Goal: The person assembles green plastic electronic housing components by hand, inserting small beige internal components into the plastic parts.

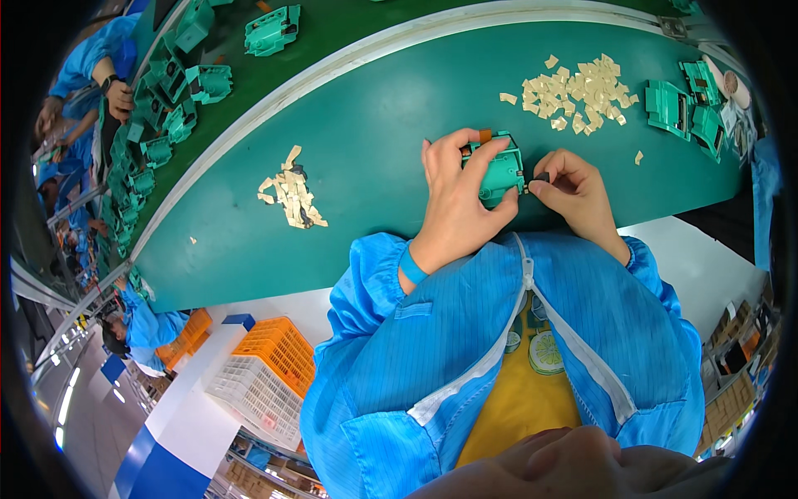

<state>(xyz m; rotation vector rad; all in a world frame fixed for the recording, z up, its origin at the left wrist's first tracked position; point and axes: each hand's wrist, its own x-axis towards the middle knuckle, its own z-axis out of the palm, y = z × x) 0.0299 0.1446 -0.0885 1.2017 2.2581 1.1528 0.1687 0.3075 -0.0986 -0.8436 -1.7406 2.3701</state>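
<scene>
A person in a blue work jacket sits or stands at a green worktable point(374, 125), seen from above through a round, bending lens. Near the table's near edge, right of the middle, is a green plastic housing point(501, 175). The left hand point(460, 195) wraps it from the left, fingers over its far side and thumb along its near side, pressed firmly on it. This grip seems meant to steady the housing while leaving its right edge within reach of the other hand. The right hand point(582, 190) is just beside that edge, thumb and forefinger pinching a small dark piece point(542, 177), its exact shape too small to tell. Holding it by the fingertips probably allows fine control.

Far and right lies a loose scatter of small cream pieces point(578, 93), apparently spread so that single ones are easy to pick. A tighter heap of cream and black strips point(293, 198) lies well to the left, perhaps to stay apart from them. At the table's far right, a few more green housings point(667, 108) stand close together, seemingly grouped out of the working space. Beyond the table's pale curved rail, a darker green belt point(349, 25) carries similar units point(273, 32).
</scene>
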